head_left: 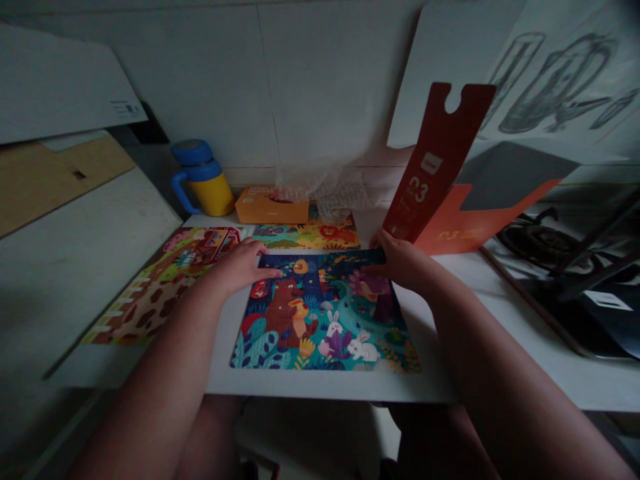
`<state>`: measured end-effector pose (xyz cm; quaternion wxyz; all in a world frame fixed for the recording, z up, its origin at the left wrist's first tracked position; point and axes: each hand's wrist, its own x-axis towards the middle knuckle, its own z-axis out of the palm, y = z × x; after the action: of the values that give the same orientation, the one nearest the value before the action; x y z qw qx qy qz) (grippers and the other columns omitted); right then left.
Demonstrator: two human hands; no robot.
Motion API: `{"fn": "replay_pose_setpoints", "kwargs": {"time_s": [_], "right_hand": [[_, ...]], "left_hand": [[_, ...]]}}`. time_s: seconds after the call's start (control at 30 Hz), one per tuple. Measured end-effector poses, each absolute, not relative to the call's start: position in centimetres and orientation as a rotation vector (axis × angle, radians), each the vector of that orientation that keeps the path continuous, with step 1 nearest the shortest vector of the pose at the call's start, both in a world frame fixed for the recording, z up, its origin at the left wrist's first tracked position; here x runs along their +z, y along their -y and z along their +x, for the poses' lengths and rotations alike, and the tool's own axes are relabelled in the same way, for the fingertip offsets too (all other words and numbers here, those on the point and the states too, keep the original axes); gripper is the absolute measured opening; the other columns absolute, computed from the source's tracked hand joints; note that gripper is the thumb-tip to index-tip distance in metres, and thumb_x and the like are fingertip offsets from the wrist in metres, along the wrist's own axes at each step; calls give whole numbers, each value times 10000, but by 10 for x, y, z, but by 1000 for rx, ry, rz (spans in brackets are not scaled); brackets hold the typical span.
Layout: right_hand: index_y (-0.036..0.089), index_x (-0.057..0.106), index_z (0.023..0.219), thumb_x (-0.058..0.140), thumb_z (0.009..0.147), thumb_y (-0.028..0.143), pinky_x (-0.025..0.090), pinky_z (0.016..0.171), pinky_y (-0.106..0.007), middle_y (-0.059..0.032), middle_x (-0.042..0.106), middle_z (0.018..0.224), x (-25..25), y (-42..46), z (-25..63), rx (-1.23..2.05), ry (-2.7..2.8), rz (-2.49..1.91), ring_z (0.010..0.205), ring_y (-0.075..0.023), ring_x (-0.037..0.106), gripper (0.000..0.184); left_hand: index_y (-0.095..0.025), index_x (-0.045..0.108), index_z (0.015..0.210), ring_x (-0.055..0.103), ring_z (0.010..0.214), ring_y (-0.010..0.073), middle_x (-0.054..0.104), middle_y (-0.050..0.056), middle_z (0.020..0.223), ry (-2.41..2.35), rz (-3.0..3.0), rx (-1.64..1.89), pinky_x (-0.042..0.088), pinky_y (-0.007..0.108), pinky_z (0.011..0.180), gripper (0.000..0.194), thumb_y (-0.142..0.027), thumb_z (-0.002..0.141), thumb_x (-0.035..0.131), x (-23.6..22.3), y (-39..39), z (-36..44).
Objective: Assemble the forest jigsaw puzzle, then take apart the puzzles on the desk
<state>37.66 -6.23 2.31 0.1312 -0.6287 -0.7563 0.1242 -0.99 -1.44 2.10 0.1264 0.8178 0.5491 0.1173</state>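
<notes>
Left hand [243, 265] and right hand [403, 260] at the far corners of a forest-animal picture board [320, 320].
It lies flat just on the hands' near side, long axis running left to right, the picture's top pointing away from the body. Both hands touch it, unclenched; whether they grip it, I cannot tell.

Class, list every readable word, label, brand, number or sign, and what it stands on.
"3" on the tall red flap; preceding character and white label unclear.
"03" on the open orange box; adjoining text blurred.
Too small or blurred: print on orange carton, white box, gas stove sticker.
</notes>
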Motion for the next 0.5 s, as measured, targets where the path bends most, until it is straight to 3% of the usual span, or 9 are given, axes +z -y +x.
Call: {"fn": "replay_pose_setpoints", "kwargs": {"time_s": [0.2,0.5], "right_hand": [[215,693,1165,771,893,365,468,704,-276,-72,778,1001,29,63,377,417,2229,-1751,842,-220,714,321],[203,739,1020,685,924,347,444,643,-281,-54,766,878,29,61,385,378,2242,-1756,747,-198,676,182]], "left_hand": [[-209,683,1104,666,1076,310,668,111,1174,-1587,2369,364,543,408,929,576,-643,747,804,19,13,-13],[-208,693,1105,671,1047,297,669,111,1146,-1556,2377,398,545,407,921,510,-603,791,769,22,17,-8]]}}
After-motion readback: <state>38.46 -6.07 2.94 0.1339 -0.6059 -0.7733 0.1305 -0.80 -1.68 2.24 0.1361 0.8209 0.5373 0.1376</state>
